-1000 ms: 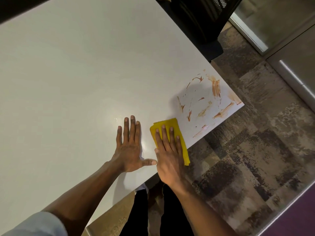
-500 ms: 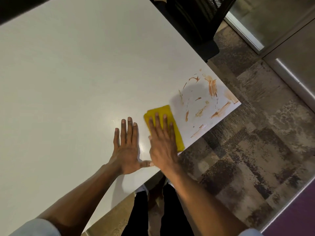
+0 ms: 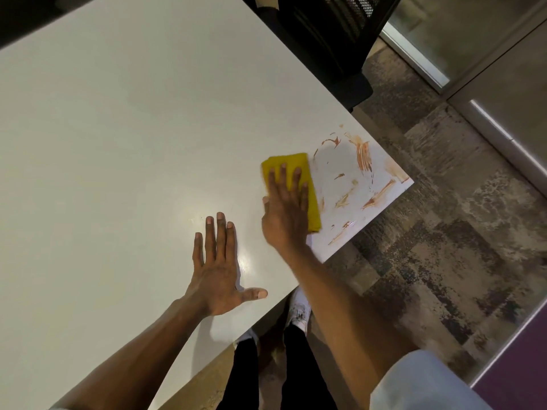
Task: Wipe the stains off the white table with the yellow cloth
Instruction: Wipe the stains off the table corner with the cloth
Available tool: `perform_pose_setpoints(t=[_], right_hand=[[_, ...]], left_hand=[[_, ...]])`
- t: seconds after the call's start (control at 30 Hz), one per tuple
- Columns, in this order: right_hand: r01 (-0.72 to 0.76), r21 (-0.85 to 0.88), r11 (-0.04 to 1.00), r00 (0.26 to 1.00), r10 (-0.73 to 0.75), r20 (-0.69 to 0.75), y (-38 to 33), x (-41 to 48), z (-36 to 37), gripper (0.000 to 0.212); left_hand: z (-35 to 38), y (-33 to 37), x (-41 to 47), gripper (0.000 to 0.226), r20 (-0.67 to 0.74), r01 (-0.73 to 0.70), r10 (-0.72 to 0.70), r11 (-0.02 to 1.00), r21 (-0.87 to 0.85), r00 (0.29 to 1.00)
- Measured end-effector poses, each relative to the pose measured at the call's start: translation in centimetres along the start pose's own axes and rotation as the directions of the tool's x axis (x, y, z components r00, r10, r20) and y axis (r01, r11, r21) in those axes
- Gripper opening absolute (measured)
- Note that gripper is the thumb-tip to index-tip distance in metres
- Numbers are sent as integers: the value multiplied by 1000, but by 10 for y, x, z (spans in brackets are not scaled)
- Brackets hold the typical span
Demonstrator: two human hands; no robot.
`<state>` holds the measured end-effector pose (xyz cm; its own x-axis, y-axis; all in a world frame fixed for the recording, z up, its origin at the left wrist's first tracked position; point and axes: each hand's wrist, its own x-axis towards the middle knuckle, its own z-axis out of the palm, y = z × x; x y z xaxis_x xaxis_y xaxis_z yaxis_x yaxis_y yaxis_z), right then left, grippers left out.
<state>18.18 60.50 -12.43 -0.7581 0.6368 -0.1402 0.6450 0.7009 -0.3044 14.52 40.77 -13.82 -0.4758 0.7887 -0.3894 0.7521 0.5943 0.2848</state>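
Observation:
A folded yellow cloth (image 3: 299,165) lies on the white table (image 3: 124,137), just left of the orange-brown stains (image 3: 364,156) smeared over the table's right corner. My right hand (image 3: 285,211) lies flat on the cloth, fingers spread, pressing it to the tabletop. My left hand (image 3: 217,267) rests palm down on the bare table to the left, fingers apart, thumb out toward the near edge, holding nothing. More stain streaks (image 3: 376,198) run near the corner's front edge.
A black mesh chair (image 3: 328,39) stands at the table's far right side. Patterned carpet (image 3: 444,247) covers the floor to the right. The table's near edge runs diagonally beside my legs and white shoes (image 3: 300,310).
My right hand has slid the cloth away from the near edge, farther up the table along the left side of the stains. The streaks nearest the cloth have faded. My left hand stayed put.

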Motion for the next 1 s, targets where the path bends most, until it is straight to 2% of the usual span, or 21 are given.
perform_pose_setpoints(t=[0.1, 0.17, 0.33, 0.47, 0.67, 0.77, 0.9, 1.0], right_hand=[[291, -68, 954, 953, -284, 105, -2, -30, 10, 66], [364, -66, 929, 927, -354, 123, 12, -14, 4, 67], [148, -15, 989, 986, -146, 86, 37, 52, -21, 65], [73, -23, 997, 994, -71, 80, 26, 22, -16, 66], [151, 4, 988, 985, -151, 80, 20, -106, 12, 74], [150, -4, 989, 983, -149, 104, 39, -80, 7, 71], [58, -85, 995, 997, -54, 55, 59, -18, -8, 64], [48, -57, 997, 998, -46, 46, 56, -26, -7, 66]], left_hand=[[0, 0, 0, 163, -4, 5, -5, 1000, 4, 1000], [1, -1, 0, 163, -2, 5, -5, 1000, 3, 1000], [3, -2, 1, 164, 3, 18, -18, 1000, 12, 1000], [1, -1, 1, 164, 15, 23, -23, 1000, 5, 1000], [-2, 0, -1, 163, 10, 4, -4, 1000, -13, 1000], [-1, 0, -1, 164, 9, -1, 1, 1000, -4, 1000], [2, -1, 2, 164, 15, 19, -20, 999, 33, 1000], [1, 0, 1, 163, 35, 12, -13, 1000, 26, 999]])
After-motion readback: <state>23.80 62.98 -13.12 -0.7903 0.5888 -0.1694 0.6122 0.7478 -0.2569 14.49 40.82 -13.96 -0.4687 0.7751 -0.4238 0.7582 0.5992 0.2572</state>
